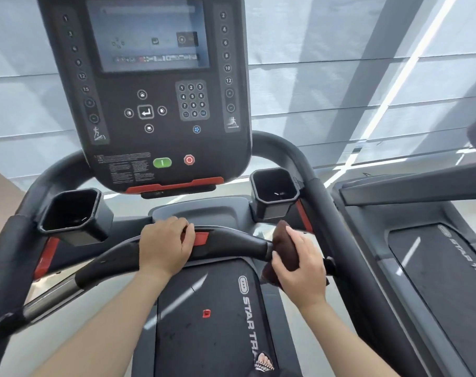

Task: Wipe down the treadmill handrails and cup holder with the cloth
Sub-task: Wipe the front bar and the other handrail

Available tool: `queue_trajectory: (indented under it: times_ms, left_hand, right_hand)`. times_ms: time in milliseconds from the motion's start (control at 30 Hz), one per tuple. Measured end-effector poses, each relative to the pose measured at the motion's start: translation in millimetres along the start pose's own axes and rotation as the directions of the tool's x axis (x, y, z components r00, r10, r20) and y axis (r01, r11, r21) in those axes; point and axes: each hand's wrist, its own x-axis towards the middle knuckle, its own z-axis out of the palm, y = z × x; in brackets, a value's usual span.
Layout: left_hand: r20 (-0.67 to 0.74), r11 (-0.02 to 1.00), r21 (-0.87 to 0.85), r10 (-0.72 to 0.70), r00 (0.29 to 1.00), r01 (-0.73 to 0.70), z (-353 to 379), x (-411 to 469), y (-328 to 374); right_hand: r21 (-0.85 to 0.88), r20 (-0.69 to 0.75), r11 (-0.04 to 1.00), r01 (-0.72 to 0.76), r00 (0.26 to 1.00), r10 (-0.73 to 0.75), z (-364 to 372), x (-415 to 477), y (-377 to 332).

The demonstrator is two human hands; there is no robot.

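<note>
Two square black plastic cup holders counted, left point(71, 213) and right point(274, 193); one dark brown crumpled cloth point(284, 244); two bare hands. Cloth bunched at the right end of the curved black front handrail point(231, 242), pressed there under the right hand point(299, 263), fingers point(279, 261) curled around it. Left hand point(164, 247) laid on the rail's middle, fingers point(186, 234) together over the red insert point(201, 238).

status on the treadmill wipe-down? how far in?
Done: nothing visibly finished; no wet streaks to judge by. In hand: right hand presses the brown cloth around the front crossbar's right end, while left hand braces mid-bar. Left: side handrails and both cup holders; the right one still holds debris.
</note>
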Motion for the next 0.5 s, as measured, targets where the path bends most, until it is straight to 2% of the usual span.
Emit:
queue_trajectory:
  times_ms: [133,233,367,433,500]
  left_hand:
    - [0.015,1.000,-0.001,-0.016,1.000,0.016,1,1,-2]
    - [0.032,1.000,0.005,-0.019,0.999,0.019,1,2,-2]
    - [0.089,1.000,-0.012,0.027,0.996,-0.026,-1,5,-6]
    - [0.111,0.996,-0.063,0.072,0.991,-0.066,-5,7,-17]
    - [0.087,0.997,-0.058,0.048,0.995,-0.043,-10,6,-35]
  right_hand:
    - [-0.038,0.006,0.999,-0.011,1.000,0.011,6,7,-15]
    - [-0.022,0.087,0.997,0.079,0.993,-0.077,29,11,-48]
    - [-0.086,0.182,0.976,0.198,0.967,-0.180,56,20,-84]
    - [-0.118,0.219,0.966,0.231,0.955,-0.201,61,26,-88]
    - [-0.126,0.232,0.962,0.241,0.950,-0.207,64,29,-85]
